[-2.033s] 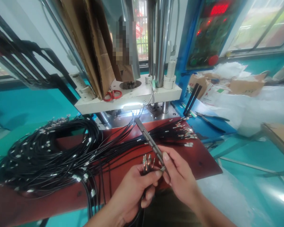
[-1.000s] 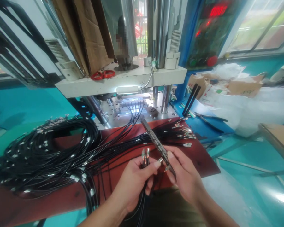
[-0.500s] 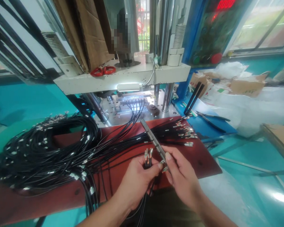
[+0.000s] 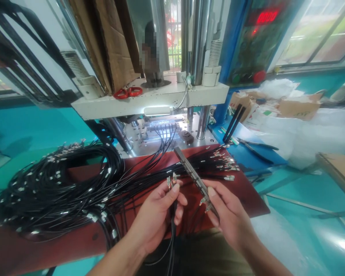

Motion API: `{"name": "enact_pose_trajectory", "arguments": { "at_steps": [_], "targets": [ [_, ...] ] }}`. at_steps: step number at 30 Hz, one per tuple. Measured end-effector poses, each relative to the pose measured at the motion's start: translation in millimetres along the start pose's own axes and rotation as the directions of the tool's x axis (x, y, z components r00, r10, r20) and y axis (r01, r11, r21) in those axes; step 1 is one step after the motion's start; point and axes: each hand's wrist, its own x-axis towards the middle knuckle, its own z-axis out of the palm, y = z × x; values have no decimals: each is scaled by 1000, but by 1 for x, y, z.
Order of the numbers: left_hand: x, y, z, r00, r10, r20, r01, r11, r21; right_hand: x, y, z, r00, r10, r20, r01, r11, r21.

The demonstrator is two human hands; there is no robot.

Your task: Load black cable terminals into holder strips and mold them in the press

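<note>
My left hand (image 4: pixel 163 207) is closed around a few black cables (image 4: pixel 173 237), whose metal terminals (image 4: pixel 171 179) stick up above the thumb. My right hand (image 4: pixel 225 209) grips the lower end of a long dark metal bar (image 4: pixel 191 170) with notches along it. The bar slants up and to the left, over the red board. Small terminals (image 4: pixel 204 203) sit at the bar's edge near my right fingers. A gap separates the two hands. Behind the bar, a bundle of black cables (image 4: pixel 149 174) lies on the board, its terminal ends (image 4: pixel 224 161) pointing right.
A big coil of black cables (image 4: pixel 54 184) lies left on the red board (image 4: pixel 244 199). Ahead stands a press (image 4: pixel 152 100) with several cables in its lit die (image 4: pixel 162 128). Red-handled scissors (image 4: pixel 128 92) rest on its plate. Pliers (image 4: pixel 255 149) lie on a blue surface at right.
My left hand has moved left, away from the bar, with its cables. My right hand has shifted slightly right and down with the bar. The view has tilted a little.
</note>
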Motion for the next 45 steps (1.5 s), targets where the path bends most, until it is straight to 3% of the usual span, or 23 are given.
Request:
{"name": "enact_pose_trajectory", "arguments": {
  "at_steps": [8, 14, 20, 26, 40, 45],
  "targets": [
    [2, -3, -4, 997, -72, -17, 69, 986, -154, 3, 0, -1, 998, 55, 10, -56, 998, 34],
    [4, -2, -3, 999, -46, -27, 40, 979, -198, 2, -2, 1, 996, 75, -50, -75, 997, 14],
    [6, -4, 3, 995, -102, -3, 102, 995, -12, 3, -2, 3, 996, 55, -65, -55, 998, 0],
    [10, -12, 10, 997, -8, -72, 30, 951, 307, 5, 1, 0, 999, -2, 43, 3, 1000, -29],
    [11, -19, 14, 995, 14, -96, 22, 931, 363, 3, 6, 3, 997, -47, 57, 56, 984, -171],
    [11, -16, 10, 998, 18, -54, 2, 942, 337, 3, 5, 3, 997, -54, 49, 63, 978, -199]
  ]
}}
